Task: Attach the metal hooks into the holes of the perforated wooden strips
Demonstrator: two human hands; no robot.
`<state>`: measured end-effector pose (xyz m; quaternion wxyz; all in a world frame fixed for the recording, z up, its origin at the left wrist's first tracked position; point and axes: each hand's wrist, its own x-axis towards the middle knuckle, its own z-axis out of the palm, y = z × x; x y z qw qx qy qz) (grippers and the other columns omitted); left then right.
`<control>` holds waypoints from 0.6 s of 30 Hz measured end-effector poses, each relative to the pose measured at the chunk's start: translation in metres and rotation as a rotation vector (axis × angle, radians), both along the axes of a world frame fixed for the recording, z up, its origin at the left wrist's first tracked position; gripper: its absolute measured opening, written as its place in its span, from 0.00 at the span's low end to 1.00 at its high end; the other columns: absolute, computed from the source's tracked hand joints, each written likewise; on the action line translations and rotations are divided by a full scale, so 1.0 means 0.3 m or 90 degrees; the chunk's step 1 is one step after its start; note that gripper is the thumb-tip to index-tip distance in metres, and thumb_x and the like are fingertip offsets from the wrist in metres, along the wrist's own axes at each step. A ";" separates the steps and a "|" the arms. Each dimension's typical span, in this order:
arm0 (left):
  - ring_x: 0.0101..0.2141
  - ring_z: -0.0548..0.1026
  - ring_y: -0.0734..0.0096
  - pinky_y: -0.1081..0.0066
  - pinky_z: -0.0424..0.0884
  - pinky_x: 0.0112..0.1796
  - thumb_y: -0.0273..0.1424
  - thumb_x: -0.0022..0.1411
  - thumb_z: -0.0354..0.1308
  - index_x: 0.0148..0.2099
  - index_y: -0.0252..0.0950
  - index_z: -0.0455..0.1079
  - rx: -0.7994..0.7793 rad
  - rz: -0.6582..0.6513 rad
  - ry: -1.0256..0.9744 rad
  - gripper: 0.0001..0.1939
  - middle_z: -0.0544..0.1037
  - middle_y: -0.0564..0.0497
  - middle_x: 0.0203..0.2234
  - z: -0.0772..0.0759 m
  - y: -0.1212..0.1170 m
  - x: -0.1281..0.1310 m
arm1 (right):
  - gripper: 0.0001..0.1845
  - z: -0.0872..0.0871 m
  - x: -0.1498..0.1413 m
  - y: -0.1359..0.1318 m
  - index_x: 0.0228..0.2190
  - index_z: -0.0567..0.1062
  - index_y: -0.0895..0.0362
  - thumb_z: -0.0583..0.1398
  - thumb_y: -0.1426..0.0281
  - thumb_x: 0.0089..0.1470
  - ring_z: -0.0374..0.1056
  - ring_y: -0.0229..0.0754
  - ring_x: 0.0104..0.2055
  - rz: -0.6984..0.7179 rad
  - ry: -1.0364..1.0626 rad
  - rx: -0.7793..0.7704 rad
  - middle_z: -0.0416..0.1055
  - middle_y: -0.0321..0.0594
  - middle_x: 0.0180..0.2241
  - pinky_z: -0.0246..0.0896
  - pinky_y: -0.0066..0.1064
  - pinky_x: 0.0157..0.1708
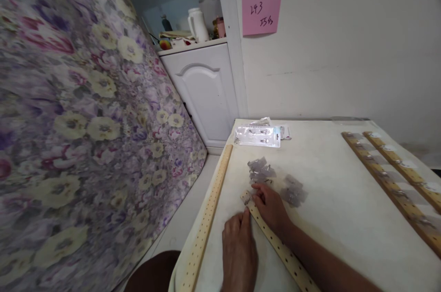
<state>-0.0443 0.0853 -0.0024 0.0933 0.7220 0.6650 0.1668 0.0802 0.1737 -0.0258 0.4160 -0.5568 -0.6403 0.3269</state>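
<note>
A pale wooden strip with holes runs from the table's near edge up to my hands. On its far end sits a small clear plastic piece. My left hand is closed, fingers curled, with a fingertip pressed to the strip's left edge. My right hand bends over the far end from the right, its fingers closed at the plastic piece; exactly what lies between them is partly hidden. Just beyond is a heap of clear plastic pieces with metal hooks. A second heap of plastic pieces lies right of my right hand.
Another perforated strip lies along the table's left edge. Clear blister packs rest at the back. Two strips fitted with plastic pieces lie at the right. A flowered curtain hangs left, a brown stool below it.
</note>
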 end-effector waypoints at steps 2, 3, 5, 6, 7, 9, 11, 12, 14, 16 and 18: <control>0.46 0.65 0.59 0.61 0.63 0.46 0.17 0.56 0.44 0.61 0.36 0.58 -0.014 0.006 0.006 0.30 0.69 0.43 0.46 0.003 0.001 0.004 | 0.17 -0.002 -0.001 0.000 0.41 0.72 0.58 0.54 0.73 0.49 0.66 0.41 0.30 -0.002 0.001 0.002 0.71 0.39 0.29 0.62 0.33 0.34; 0.46 0.65 0.59 0.61 0.62 0.47 0.17 0.56 0.45 0.61 0.36 0.58 -0.019 0.005 0.008 0.30 0.69 0.43 0.47 0.003 0.001 0.005 | 0.17 -0.003 -0.002 -0.001 0.42 0.72 0.58 0.54 0.73 0.49 0.66 0.41 0.30 -0.002 0.002 0.001 0.71 0.39 0.30 0.62 0.33 0.34; 0.46 0.65 0.59 0.61 0.62 0.47 0.17 0.56 0.45 0.61 0.35 0.58 -0.019 0.002 0.016 0.30 0.69 0.43 0.47 0.000 0.001 0.007 | 0.17 -0.006 -0.003 -0.002 0.42 0.72 0.58 0.54 0.73 0.49 0.66 0.41 0.30 -0.001 0.000 0.000 0.71 0.39 0.30 0.62 0.33 0.33; 0.46 0.65 0.60 0.61 0.62 0.47 0.17 0.56 0.45 0.61 0.35 0.58 -0.016 0.002 0.022 0.30 0.69 0.43 0.47 -0.002 0.001 0.007 | 0.17 -0.007 -0.003 -0.002 0.42 0.72 0.58 0.54 0.72 0.49 0.66 0.41 0.30 0.000 0.000 0.000 0.71 0.39 0.30 0.62 0.33 0.33; 0.46 0.65 0.60 0.62 0.62 0.47 0.17 0.56 0.45 0.61 0.35 0.58 -0.012 0.002 0.028 0.29 0.69 0.43 0.47 -0.004 0.001 0.007 | 0.17 -0.009 -0.002 -0.002 0.42 0.72 0.58 0.54 0.72 0.49 0.67 0.41 0.30 0.001 0.000 0.000 0.71 0.39 0.30 0.62 0.32 0.33; 0.46 0.65 0.61 0.63 0.62 0.47 0.17 0.57 0.45 0.61 0.36 0.59 -0.007 0.005 0.036 0.29 0.69 0.43 0.47 -0.007 0.000 0.008 | 0.17 -0.012 -0.002 -0.001 0.42 0.72 0.58 0.54 0.72 0.49 0.67 0.41 0.30 0.003 -0.002 0.003 0.71 0.39 0.30 0.62 0.32 0.32; 0.46 0.65 0.61 0.63 0.61 0.47 0.16 0.57 0.45 0.61 0.36 0.58 -0.011 0.007 0.038 0.29 0.69 0.44 0.47 -0.006 -0.001 0.009 | 0.17 -0.013 -0.001 0.000 0.42 0.72 0.58 0.54 0.72 0.49 0.67 0.41 0.30 0.003 -0.005 0.006 0.72 0.39 0.30 0.61 0.32 0.32; 0.46 0.65 0.61 0.63 0.61 0.47 0.16 0.57 0.44 0.61 0.35 0.58 -0.016 0.008 0.039 0.29 0.69 0.43 0.47 -0.005 -0.002 0.011 | 0.17 -0.014 0.000 0.000 0.42 0.72 0.58 0.54 0.72 0.48 0.67 0.41 0.30 0.002 -0.007 0.006 0.71 0.39 0.30 0.61 0.32 0.32; 0.46 0.65 0.60 0.62 0.61 0.47 0.16 0.58 0.44 0.61 0.34 0.58 -0.026 0.007 0.039 0.29 0.69 0.43 0.47 -0.003 -0.002 0.013 | 0.17 -0.013 0.000 0.000 0.42 0.72 0.58 0.54 0.73 0.48 0.67 0.41 0.30 0.000 -0.006 0.006 0.71 0.39 0.30 0.62 0.32 0.32; 0.46 0.64 0.60 0.62 0.61 0.47 0.16 0.58 0.43 0.61 0.34 0.58 -0.025 0.007 0.039 0.29 0.69 0.43 0.47 -0.003 -0.002 0.013 | 0.17 -0.011 0.000 0.000 0.42 0.72 0.58 0.54 0.73 0.48 0.67 0.41 0.30 -0.002 -0.004 0.006 0.71 0.39 0.29 0.62 0.32 0.33; 0.46 0.65 0.61 0.63 0.60 0.47 0.16 0.58 0.44 0.61 0.35 0.58 -0.009 0.005 0.040 0.29 0.69 0.43 0.47 -0.006 -0.001 0.012 | 0.17 -0.007 0.000 0.000 0.41 0.72 0.58 0.54 0.73 0.48 0.67 0.41 0.30 -0.002 -0.004 0.006 0.71 0.38 0.29 0.62 0.32 0.33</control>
